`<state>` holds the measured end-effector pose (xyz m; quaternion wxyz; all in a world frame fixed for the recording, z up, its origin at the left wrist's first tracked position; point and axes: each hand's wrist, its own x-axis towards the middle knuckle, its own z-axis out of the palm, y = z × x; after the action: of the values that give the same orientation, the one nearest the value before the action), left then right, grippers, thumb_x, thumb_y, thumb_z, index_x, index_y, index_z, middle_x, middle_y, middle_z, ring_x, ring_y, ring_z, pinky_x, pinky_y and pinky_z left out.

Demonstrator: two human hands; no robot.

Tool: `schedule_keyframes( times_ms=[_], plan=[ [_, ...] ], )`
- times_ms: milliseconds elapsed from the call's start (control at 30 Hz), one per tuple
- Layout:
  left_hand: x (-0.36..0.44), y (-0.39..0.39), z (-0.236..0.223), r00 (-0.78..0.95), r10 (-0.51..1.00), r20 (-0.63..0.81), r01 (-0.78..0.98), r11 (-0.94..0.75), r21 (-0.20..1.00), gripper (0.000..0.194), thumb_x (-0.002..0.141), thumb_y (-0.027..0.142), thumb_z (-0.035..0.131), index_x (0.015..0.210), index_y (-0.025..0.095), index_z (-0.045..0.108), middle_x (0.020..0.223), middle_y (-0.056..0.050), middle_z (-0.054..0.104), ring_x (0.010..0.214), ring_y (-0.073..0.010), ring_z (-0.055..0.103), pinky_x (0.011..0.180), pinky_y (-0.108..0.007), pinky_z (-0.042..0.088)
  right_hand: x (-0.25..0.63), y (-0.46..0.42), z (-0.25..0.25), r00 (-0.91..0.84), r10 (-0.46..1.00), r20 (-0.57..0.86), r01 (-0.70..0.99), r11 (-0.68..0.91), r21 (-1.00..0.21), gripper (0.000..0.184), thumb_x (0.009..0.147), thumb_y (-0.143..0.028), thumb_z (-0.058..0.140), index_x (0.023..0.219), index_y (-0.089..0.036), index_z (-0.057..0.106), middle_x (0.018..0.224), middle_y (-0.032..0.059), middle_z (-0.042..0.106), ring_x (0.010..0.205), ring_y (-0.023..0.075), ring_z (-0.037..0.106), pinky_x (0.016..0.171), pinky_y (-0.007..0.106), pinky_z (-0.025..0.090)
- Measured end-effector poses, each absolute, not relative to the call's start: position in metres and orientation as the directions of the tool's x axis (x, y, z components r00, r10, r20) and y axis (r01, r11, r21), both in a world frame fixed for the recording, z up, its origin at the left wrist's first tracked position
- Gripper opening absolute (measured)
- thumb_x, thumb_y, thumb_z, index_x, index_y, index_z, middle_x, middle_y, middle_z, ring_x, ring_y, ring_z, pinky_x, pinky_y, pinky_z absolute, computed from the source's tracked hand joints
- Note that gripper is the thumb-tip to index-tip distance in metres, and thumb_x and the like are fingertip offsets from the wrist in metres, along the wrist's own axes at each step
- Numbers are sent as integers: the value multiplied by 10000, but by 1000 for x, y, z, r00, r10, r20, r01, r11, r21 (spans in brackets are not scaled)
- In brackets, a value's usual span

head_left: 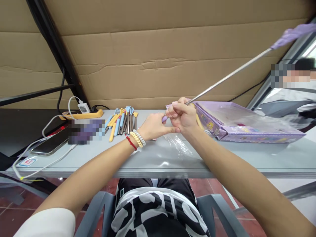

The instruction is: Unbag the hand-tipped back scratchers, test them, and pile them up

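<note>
Both my hands meet above the grey table (98, 158). My right hand (184, 115) is closed around the purple handle of a telescopic back scratcher (229, 75). Its metal rod is stretched out up and to the right, ending in a purple hand-shaped head (293, 34). My left hand (153, 126) is closed on the handle's lower end, next to the right hand. My left wrist wears yellow, white and red bands. A crumpled clear plastic wrapper (179, 146) lies on the table just below my hands.
Several collapsed scratchers (122, 121) in blue and yellow lie at the table's back. A purple box (247, 126) stands to the right. A phone (50, 143), white cables and a yellow power strip (82, 114) are on the left. Cardboard walls the back. Another person sits at far right.
</note>
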<state>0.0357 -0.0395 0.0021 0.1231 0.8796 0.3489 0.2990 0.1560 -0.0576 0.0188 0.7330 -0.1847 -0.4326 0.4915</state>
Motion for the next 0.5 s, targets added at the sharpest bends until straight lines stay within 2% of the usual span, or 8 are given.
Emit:
schedule_keyframes(
  times_ms=[100,167,233,367,433,500],
  plan=[
    [41,-36,12,583,691,428,481,-717,504,539,640,575,688,959,163,549,876,-52,628,776,-194,571,656,-294,402,161,-48,24,94,894,439,-559,412,-719,468,501,-195,739,597,-218,282,440,-94,409,446,104,492,381,226,379],
    [47,-32,17,605,680,413,446,-720,532,611,652,517,700,1105,151,516,1077,-102,627,952,-243,582,762,-329,436,164,-40,27,102,903,418,-556,400,-728,504,483,-210,766,615,-222,280,449,-100,409,444,100,494,369,214,366],
    [53,-27,17,622,674,399,430,-720,544,603,689,468,679,1160,139,495,1157,-118,610,1029,-260,570,826,-353,442,167,-31,29,141,905,402,-553,409,-726,598,460,-190,794,610,-216,216,427,-118,349,396,68,438,361,196,338],
    [61,-19,7,607,682,408,431,-714,551,395,772,391,591,1086,157,536,1035,-73,654,942,-231,599,789,-331,452,168,-17,26,235,911,339,-548,413,-728,760,452,-189,823,626,-209,84,375,-143,189,310,17,236,319,187,225],
    [64,-19,2,591,701,398,463,-699,545,267,795,376,555,965,170,565,900,-49,657,830,-208,599,713,-306,438,168,-16,24,266,917,298,-548,398,-736,776,469,-209,819,638,-212,61,364,-150,145,299,9,157,301,193,168],
    [65,-20,0,585,709,394,479,-694,537,219,796,394,545,845,181,562,769,-24,621,723,-183,568,644,-286,406,167,-19,24,276,920,277,-542,387,-746,762,482,-195,803,642,-214,58,364,-153,138,297,7,138,297,193,147]
  ],
)
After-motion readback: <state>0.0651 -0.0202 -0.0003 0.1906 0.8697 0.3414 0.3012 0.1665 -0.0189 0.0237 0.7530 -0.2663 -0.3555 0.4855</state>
